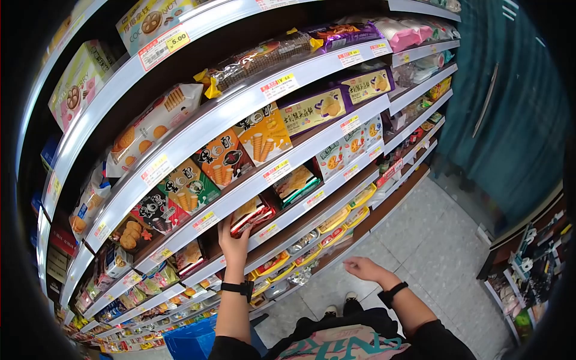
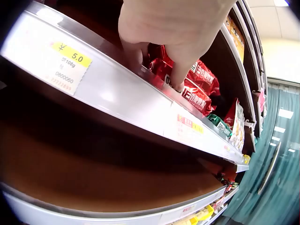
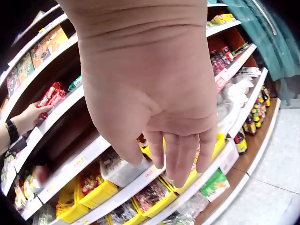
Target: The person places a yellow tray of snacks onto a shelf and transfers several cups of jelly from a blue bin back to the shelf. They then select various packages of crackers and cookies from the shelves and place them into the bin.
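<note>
On a middle shelf, my left hand (image 1: 234, 245) grips the end of the red snack packets (image 1: 252, 217), which lie stacked behind the shelf lip. In the left wrist view its fingers and thumb curl down over the shiny red wrappers (image 2: 199, 97); part of the packets is hidden under the hand. Green-wrapped snack packets (image 1: 298, 186) lie farther along the same shelf. My right hand (image 1: 365, 269) hangs in front of the lower shelves, away from the goods. Its fingers droop loosely with nothing in them, as the right wrist view shows.
Boxes of biscuit rolls (image 1: 262, 135) line the shelf above. Price-tagged shelf lips (image 2: 112, 98) run along the front. Yellow bins (image 3: 96, 190) of small packets stand lower. A blue container (image 1: 195, 339) is near my legs; a teal curtain (image 1: 498, 90) hangs at right.
</note>
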Demonstrator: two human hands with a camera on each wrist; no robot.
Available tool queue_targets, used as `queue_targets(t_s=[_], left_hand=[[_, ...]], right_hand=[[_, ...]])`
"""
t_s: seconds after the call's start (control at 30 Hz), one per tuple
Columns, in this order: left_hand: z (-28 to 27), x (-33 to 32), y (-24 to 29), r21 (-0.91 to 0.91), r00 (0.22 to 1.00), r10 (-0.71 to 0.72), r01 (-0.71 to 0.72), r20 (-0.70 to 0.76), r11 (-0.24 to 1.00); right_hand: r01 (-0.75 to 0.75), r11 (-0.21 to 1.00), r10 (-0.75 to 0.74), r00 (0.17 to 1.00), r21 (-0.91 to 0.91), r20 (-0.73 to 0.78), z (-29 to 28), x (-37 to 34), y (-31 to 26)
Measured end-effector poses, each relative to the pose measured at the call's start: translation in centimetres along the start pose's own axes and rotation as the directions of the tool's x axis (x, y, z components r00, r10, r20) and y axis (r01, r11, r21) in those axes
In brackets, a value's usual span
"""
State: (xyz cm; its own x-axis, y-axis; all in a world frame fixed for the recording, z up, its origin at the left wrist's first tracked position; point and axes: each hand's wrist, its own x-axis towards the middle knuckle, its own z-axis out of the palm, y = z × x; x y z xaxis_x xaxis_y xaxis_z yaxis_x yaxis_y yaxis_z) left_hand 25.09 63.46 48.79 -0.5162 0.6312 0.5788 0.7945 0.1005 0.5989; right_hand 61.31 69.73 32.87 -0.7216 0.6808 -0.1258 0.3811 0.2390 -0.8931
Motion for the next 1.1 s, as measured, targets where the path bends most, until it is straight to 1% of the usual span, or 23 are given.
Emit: queue_targets(t_s=[0.07,0.1,0.17,0.2,0.23,0.27,0.3,0.37,0.4,0.47,0.5,0.57,0.63,0.67,0.7,0.77,0.83,0.9,0.93,0.97,1.0,1.03,1.1], left_hand=[[-0.6,-0.7,0.8,0.006,0.992,0.082,-0.082,-0.095,0.997],[-0.8,-1.1,0.7,0.01,0.992,0.077,-0.077,-0.099,0.997],[-1.4,-1.8,0.6,-0.056,0.996,0.057,-0.061,-0.062,0.997],[-1.9,-2.2,1.2,-0.033,0.995,0.089,-0.091,-0.04,0.995],[-2.2,-2.8,1.7,-0.052,0.998,0.068,-0.069,-0.012,0.996],[-2.2,-3.3,2.2,-0.073,0.993,0.121,-0.121,-0.004,0.99],[-2.4,-3.9,2.7,-0.093,0.985,0.171,-0.17,0.002,0.981],[-3.0,-5.0,3.9,-0.122,0.968,0.238,-0.227,0.079,0.966],[-3.3,-5.8,4.3,-0.133,0.962,0.24,-0.223,0.133,0.966],[-3.9,-7.4,4.4,-0.165,0.936,0.229,-0.19,0.269,0.968],[-4.4,-7.6,4.5,-0.124,0.899,0.274,-0.246,0.341,0.961],[-5.2,-7.7,4.9,-0.215,0.866,0.256,-0.178,0.43,0.96],[-6.5,-7.3,4.6,-0.225,0.874,0.218,-0.129,0.435,0.966],[-7.3,-6.9,4.0,-0.233,0.875,0.186,-0.086,0.448,0.969],[-8.0,-6.5,2.9,-0.237,0.88,0.179,-0.079,0.44,0.968],[-9.4,-5.8,-0.1,-0.073,0.936,0.093,-0.073,0.34,0.995],[-11.2,-5.1,-2.3,0.163,0.982,0.047,-0.077,0.183,0.984],[-13.2,-4.7,-4.9,0.339,0.996,-0.036,0.008,0.076,0.941],[-14.1,-4.3,-5.9,0.332,0.997,-0.044,0.021,0.06,0.943],[-14.9,-3.9,-6.9,0.367,0.998,-0.018,-0.008,0.066,0.93],[-15.5,-3.6,-7.7,0.402,0.997,0.01,-0.04,0.075,0.915],[-15.8,-3.5,-8.1,0.394,0.998,0.009,-0.033,0.063,0.918],[-16.0,-3.3,-8.5,0.349,0.995,-0.01,-0.023,0.094,0.937]], right_hand=[[0.071,0.984,-0.078,0.996,0.163,0.037,-0.7,2.9,-4.8],[0.11,0.97,-0.127,0.99,0.217,0.064,-0.7,4.4,-6.2],[0.156,0.888,-0.206,0.976,0.432,0.072,0.0,7.1,-9.6],[0.153,0.889,-0.208,0.975,0.431,0.082,0.2,7.8,-11.8],[0.146,0.822,-0.207,0.977,0.55,0.05,0.2,8.1,-14.3],[0.139,0.74,-0.201,0.979,0.658,0.02,0.0,8.2,-16.1],[0.13,0.745,-0.204,0.978,0.654,0.037,-0.2,8.4,-17.0],[0.003,0.608,-0.172,0.977,0.794,0.128,0.0,8.9,-18.3],[0.026,0.672,-0.18,0.975,0.74,0.128,0.2,9.4,-17.8],[0.004,0.685,-0.168,0.974,0.728,0.152,0.9,9.0,-17.0],[-0.009,0.693,-0.148,0.977,0.721,0.154,1.2,8.6,-16.6],[-0.042,0.685,-0.127,0.976,0.728,0.175,1.3,7.9,-15.5],[-0.039,0.754,-0.09,0.983,0.655,0.161,1.2,7.0,-14.2],[-0.052,0.74,-0.09,0.98,0.671,0.175,1.0,6.4,-14.2],[-0.056,0.747,-0.088,0.979,0.662,0.183,1.1,6.0,-13.1],[-0.139,0.694,0.018,0.984,0.706,0.176,1.2,5.1,-10.2],[-0.142,0.714,0.038,0.986,0.686,0.165,0.8,4.0,-9.1],[-0.075,0.725,0.05,0.997,0.685,0.056,0.4,2.7,-8.6],[-0.082,0.744,0.074,0.996,0.664,0.04,0.2,2.1,-8.3],[-0.08,0.755,0.068,0.997,0.651,0.044,0.0,1.5,-8.1],[-0.116,0.761,0.116,0.992,0.639,0.042,-0.1,0.8,-7.9],[-0.15,0.764,0.164,0.986,0.628,0.037,-0.2,0.3,-7.6],[-0.15,0.764,0.178,0.984,0.627,0.019,-0.3,-0.5,-6.8]])
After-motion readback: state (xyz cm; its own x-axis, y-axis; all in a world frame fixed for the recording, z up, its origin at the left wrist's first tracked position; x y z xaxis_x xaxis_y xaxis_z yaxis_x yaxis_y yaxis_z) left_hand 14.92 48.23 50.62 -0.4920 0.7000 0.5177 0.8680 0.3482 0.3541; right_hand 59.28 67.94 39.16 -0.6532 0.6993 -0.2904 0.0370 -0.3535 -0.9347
